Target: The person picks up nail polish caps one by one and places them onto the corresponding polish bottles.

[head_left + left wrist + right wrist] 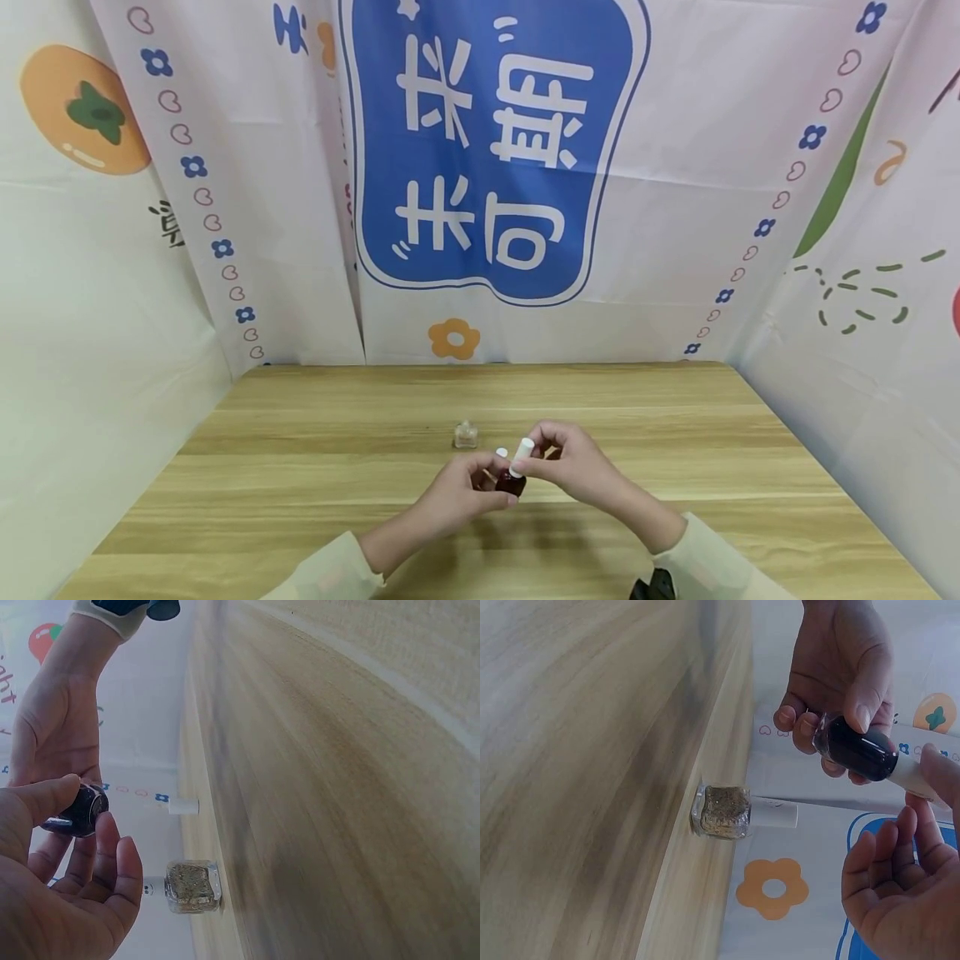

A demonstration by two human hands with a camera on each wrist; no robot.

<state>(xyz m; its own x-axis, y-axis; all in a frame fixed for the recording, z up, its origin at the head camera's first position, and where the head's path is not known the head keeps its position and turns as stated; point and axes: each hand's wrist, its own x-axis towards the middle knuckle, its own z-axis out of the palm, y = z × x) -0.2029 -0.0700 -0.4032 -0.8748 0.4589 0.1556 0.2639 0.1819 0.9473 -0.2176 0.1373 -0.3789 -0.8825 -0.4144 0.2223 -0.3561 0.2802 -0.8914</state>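
Observation:
My left hand (459, 492) pinches the dark body of a nail polish bottle (855, 746) between thumb and fingers, above the table. The bottle is tilted, its white cap (909, 775) against the neck. My right hand (573, 462) grips this cap with thumb and fingertips. In the right wrist view, a gold glitter nail polish bottle (724, 812) with a white cap stands upright on the table. In the head view, a small clear glass bottle (466, 435) stands behind my hands, and another white cap (501, 452) shows just behind my left fingers.
The wooden table (315, 417) reaches back to a printed cloth wall (675, 250), with more cloth at both sides. In the left wrist view, a small white cylinder (184, 806) appears beyond the gold glitter bottle (193, 886). A black device (652, 586) sits at my right sleeve.

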